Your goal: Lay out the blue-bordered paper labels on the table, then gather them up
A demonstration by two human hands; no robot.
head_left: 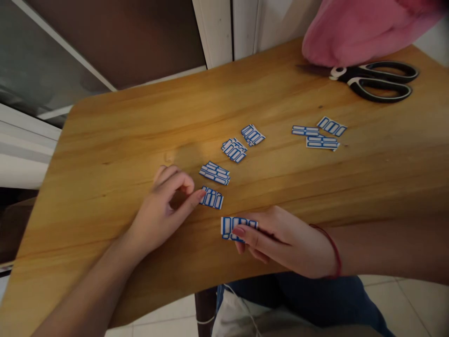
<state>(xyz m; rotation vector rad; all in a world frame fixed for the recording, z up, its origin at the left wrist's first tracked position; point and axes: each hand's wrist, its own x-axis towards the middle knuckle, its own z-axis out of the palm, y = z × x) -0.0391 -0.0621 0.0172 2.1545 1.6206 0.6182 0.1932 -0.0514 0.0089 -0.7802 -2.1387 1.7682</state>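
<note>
My right hand (280,241) pinches a small stack of blue-bordered label stickers (227,225) between thumb and fingers, just over the table's near side. The thumb covers part of the stack. To the left, my left hand (164,201) has its fingers curled, with a gap between index finger and thumb. Its thumb tip touches the edge of the nearest label pile (213,198) on the table. Behind that pile lie another label pile (215,173), a third pile (234,150) and a farther one (253,135), set in a slanting row.
Loose label pieces (322,142) lie right of the row. Black-handled scissors (379,80) rest at the back right, against a pink soft cloth item (361,32). The wooden table (140,121) has a rounded back left corner near a framed panel (140,37).
</note>
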